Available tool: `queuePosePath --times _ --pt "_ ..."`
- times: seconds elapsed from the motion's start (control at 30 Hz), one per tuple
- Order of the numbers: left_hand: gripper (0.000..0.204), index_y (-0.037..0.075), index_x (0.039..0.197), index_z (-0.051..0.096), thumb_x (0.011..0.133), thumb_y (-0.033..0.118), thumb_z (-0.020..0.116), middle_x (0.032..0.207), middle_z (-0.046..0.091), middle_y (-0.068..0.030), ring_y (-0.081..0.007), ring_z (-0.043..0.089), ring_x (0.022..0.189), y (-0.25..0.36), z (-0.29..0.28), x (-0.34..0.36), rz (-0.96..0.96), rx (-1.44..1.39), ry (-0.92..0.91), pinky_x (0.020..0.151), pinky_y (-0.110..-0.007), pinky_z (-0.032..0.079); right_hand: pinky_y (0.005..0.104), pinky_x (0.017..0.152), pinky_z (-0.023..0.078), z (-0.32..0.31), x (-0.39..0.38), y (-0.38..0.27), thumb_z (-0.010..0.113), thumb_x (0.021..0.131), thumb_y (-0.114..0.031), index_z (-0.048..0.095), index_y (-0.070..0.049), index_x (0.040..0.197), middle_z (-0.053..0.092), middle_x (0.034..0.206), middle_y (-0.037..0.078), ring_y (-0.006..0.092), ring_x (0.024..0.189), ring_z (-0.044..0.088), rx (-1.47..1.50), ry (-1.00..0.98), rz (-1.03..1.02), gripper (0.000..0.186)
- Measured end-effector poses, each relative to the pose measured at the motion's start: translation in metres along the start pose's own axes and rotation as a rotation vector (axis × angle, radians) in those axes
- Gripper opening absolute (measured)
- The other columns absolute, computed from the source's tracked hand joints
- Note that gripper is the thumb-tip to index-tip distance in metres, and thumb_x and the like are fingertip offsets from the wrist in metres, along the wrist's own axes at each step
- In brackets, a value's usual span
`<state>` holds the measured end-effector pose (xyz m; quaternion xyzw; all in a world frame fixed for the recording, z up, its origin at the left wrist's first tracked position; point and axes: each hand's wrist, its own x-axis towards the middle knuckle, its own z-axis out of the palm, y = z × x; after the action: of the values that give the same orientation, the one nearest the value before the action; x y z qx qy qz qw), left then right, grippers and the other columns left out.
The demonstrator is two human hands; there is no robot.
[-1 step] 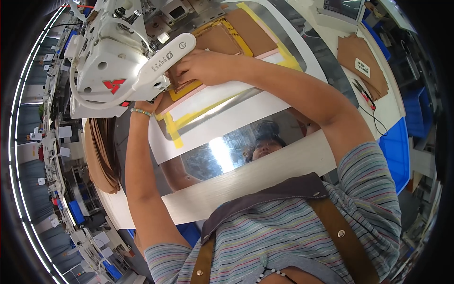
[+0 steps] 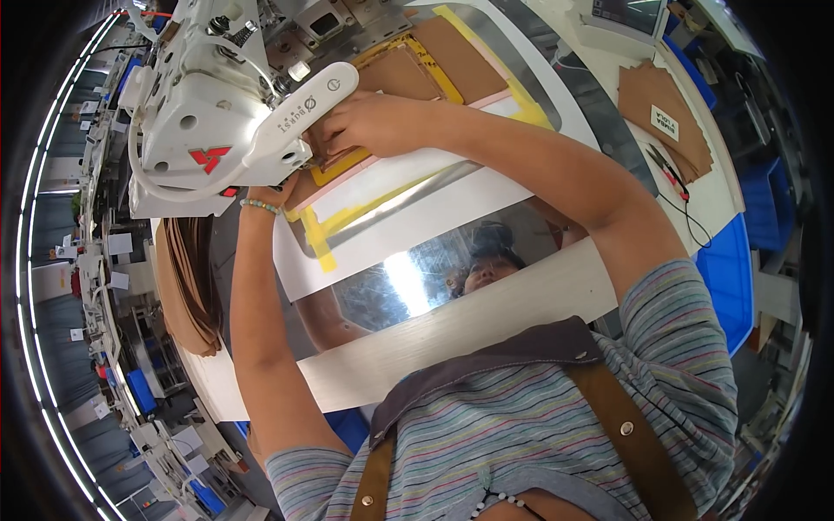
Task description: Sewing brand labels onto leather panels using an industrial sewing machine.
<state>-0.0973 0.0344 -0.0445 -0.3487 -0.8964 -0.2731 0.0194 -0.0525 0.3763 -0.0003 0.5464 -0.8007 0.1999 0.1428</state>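
A white sewing machine head (image 2: 200,130) hangs over a flat template (image 2: 347,211) edged with yellow tape. Brown panels (image 2: 469,65) lie in it, one inside a yellow-bordered opening. My right hand (image 2: 369,124) rests on the panel and the yellow border beside the machine's front arm, fingers bent and a little apart, with nothing visible in them. My left hand (image 2: 288,187) reaches under the machine head at the template's left edge. Its fingers are hidden behind the machine; a beaded bracelet (image 2: 261,205) circles the wrist.
Brown pieces (image 2: 187,286) are stacked left of my left forearm. Another brown stack with a white label (image 2: 665,123) lies far right, near red-handled snips (image 2: 669,174) and a screen (image 2: 630,13). A blue bin (image 2: 725,282) stands at the right table edge. Shiny metal (image 2: 417,278) lies in front.
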Motion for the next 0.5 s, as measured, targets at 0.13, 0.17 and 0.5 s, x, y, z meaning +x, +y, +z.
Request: queuePosePath --times 0.13,0.17,0.5 --pt "0.050 0.006 0.146 0.062 0.096 0.003 0.063 0.150 0.064 -0.0111 -0.0253 0.056 0.142 0.005 0.000 0.006 0.012 0.119 -0.009 0.122 -0.036 0.041 0.0452 0.104 0.048 -0.002 0.004 -0.002 0.062 0.096 -0.010 0.079 -0.022 0.127 0.068 0.128 0.000 0.0221 0.127 0.060 0.021 -0.053 0.024 0.037" --pt "0.050 0.007 0.145 0.063 0.095 0.004 0.065 0.149 0.064 -0.0109 -0.0261 0.056 0.141 0.008 0.001 0.005 0.014 0.149 -0.011 0.122 -0.037 0.042 0.0452 0.104 0.048 -0.001 0.004 -0.003 0.062 0.096 -0.010 0.079 -0.022 0.127 0.068 0.128 0.000 0.0221 0.127 0.060 0.020 -0.053 0.029 0.037" --pt "0.049 0.010 0.140 0.066 0.093 0.020 0.075 0.141 0.068 -0.0113 -0.0318 0.059 0.135 0.008 -0.005 -0.017 -0.114 0.233 -0.005 0.121 -0.043 0.043 0.0442 0.106 0.049 -0.008 0.004 -0.009 0.064 0.093 -0.009 0.080 -0.018 0.120 0.069 0.126 0.002 0.0244 0.124 0.062 0.070 -0.073 0.087 0.032"
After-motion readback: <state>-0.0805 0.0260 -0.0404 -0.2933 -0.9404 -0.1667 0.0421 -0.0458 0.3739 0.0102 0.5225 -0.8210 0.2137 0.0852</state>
